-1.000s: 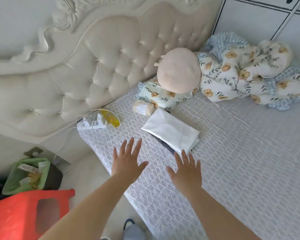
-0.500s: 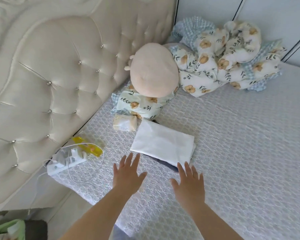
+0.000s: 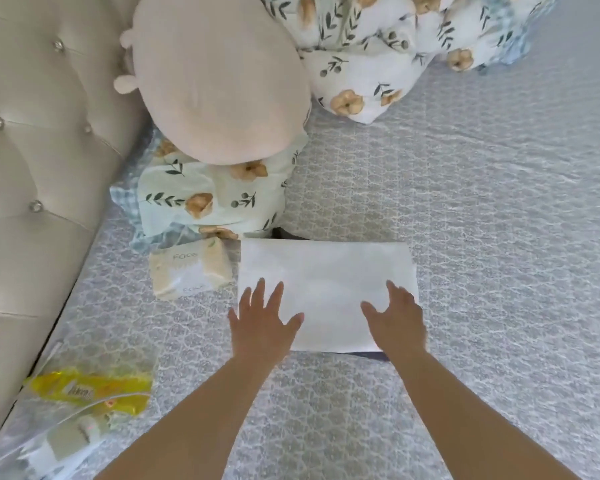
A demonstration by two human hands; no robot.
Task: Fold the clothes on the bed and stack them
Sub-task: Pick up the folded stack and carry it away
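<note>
A folded white garment (image 3: 326,282) lies flat on the patterned bed cover (image 3: 465,220), on top of a dark folded piece (image 3: 371,355) whose edge peeks out at the near side and far corner. My left hand (image 3: 260,323) rests with fingers spread on the garment's near left corner. My right hand (image 3: 395,317) lies spread over its near right corner. Neither hand grips anything.
A round beige plush (image 3: 219,81) sits on a floral pillow (image 3: 208,199) against the tufted headboard (image 3: 32,150). A crumpled floral quilt (image 3: 378,46) fills the far side. A tissue pack (image 3: 191,271) lies left of the garment; a yellow packet (image 3: 87,393) and a power strip (image 3: 66,441) lie near left.
Both hands reached forward from the bare cover onto the near corners of the white garment. The camera moved closer and tilted down over the bed.
</note>
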